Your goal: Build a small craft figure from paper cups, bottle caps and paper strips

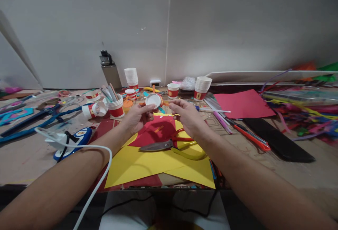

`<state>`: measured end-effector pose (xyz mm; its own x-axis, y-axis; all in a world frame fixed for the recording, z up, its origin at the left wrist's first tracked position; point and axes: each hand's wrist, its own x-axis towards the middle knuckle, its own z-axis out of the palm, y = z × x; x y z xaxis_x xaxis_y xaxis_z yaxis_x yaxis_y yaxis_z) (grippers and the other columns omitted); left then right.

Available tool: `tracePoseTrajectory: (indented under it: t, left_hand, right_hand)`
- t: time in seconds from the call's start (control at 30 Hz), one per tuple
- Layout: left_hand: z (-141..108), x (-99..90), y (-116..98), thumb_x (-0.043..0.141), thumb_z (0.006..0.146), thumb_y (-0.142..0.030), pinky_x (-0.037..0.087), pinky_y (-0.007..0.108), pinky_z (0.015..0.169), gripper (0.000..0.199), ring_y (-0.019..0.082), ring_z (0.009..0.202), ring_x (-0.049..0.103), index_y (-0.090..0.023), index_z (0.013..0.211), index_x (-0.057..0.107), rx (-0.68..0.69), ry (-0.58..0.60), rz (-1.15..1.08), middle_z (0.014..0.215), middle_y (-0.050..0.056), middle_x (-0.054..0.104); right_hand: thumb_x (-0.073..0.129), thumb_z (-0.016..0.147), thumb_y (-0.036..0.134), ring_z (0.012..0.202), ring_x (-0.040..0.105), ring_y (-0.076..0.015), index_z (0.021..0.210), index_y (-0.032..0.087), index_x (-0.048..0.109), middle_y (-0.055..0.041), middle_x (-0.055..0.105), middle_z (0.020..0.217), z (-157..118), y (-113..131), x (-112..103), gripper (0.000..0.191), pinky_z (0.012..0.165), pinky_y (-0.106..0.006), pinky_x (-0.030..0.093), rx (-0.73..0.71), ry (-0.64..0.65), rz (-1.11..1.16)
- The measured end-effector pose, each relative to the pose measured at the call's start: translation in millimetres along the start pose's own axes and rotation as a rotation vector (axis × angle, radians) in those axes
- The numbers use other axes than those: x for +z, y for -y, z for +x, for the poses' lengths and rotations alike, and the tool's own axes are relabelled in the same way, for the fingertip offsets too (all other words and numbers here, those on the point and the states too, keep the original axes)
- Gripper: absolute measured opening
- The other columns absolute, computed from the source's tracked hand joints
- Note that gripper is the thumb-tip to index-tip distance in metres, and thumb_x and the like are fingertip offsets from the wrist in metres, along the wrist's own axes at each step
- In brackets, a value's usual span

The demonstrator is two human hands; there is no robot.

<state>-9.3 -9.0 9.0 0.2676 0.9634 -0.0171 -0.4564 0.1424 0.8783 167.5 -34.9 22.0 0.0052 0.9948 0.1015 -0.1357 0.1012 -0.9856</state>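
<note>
A cut-down paper cup (pixel 153 100), its round white end turned towards me, is pinched between the thumb and fingers of my left hand (pixel 138 117). Orange and teal strips stick out around it. On its right side an orange paper strip (pixel 166 104) reaches the fingertips of my right hand (pixel 186 115), which are closed in a pinch on its end. Below both hands, scissors (pixel 155 146) with red and yellow handles lie on red paper (pixel 150 131) and yellow paper (pixel 137 163).
Stacked paper cups (pixel 202 87) stand at the back, and a cup of pencils (pixel 115 107) on the left. A white cable (pixel 108 149) crosses my left forearm. To the right lie a red-orange cutter (pixel 252 136), a black phone-like slab (pixel 280 140) and a red sheet (pixel 244 104).
</note>
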Motion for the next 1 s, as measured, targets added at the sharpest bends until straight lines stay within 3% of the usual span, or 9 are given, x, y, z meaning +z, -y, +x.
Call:
tracePoseTrajectory:
  t: [0.17,0.33,0.5,0.73,1.0]
  left_hand:
    - [1.6,-1.3,-0.6,0.077,0.064,-0.015,0.038,0.014,0.044,0.020,0.002,0.047,0.044,-0.008,0.076,0.062,-0.020,-0.054,-0.049,0.064,0.005,0.063]
    - [4.5,-4.2,1.4,0.075,0.066,-0.015,0.038,0.014,0.045,0.018,0.002,0.047,0.043,-0.008,0.077,0.062,-0.022,-0.074,-0.038,0.064,0.004,0.063]
    - [3.6,-3.9,2.8,0.075,0.067,-0.016,0.038,0.016,0.045,0.018,0.003,0.047,0.044,-0.008,0.077,0.063,-0.025,-0.051,0.014,0.064,0.004,0.063]
    - [2.6,-1.8,4.7,0.078,0.064,-0.018,0.035,0.016,0.044,0.023,0.003,0.047,0.043,-0.008,0.079,0.064,-0.028,-0.020,0.052,0.061,0.003,0.061]
    - [2.9,-5.8,8.4,0.080,0.064,-0.025,0.036,0.016,0.046,0.030,0.003,0.048,0.044,-0.008,0.085,0.066,-0.037,0.032,0.131,0.065,0.004,0.063]
  right_hand:
    - [0.069,0.072,0.033,0.055,0.043,-0.0066,0.070,0.018,0.053,0.0049,0.050,0.063,6.5,-2.2,-6.4,0.022,0.052,-0.022,0.034,-0.022,-0.128,0.059]
    - [0.066,0.077,0.040,0.050,0.041,-0.0068,0.062,0.019,0.046,0.0052,0.046,0.055,8.9,-3.7,-10.5,0.032,0.051,-0.023,0.033,-0.072,-0.104,-0.010]
    - [0.061,0.080,0.050,0.061,0.050,-0.0089,0.073,0.020,0.053,0.0019,0.057,0.070,9.8,-8.0,-7.5,0.032,0.054,-0.023,0.038,-0.058,-0.068,-0.068]
    - [0.075,0.065,0.030,0.068,0.053,-0.0098,0.085,0.020,0.054,0.0029,0.058,0.078,6.4,-12.9,-0.5,0.030,0.059,-0.024,0.040,-0.078,0.006,-0.069]
    - [0.073,0.062,0.018,0.069,0.057,-0.0109,0.082,0.019,0.054,0.0017,0.062,0.075,7.5,-18.5,1.4,0.028,0.064,-0.027,0.042,-0.065,-0.008,-0.010]
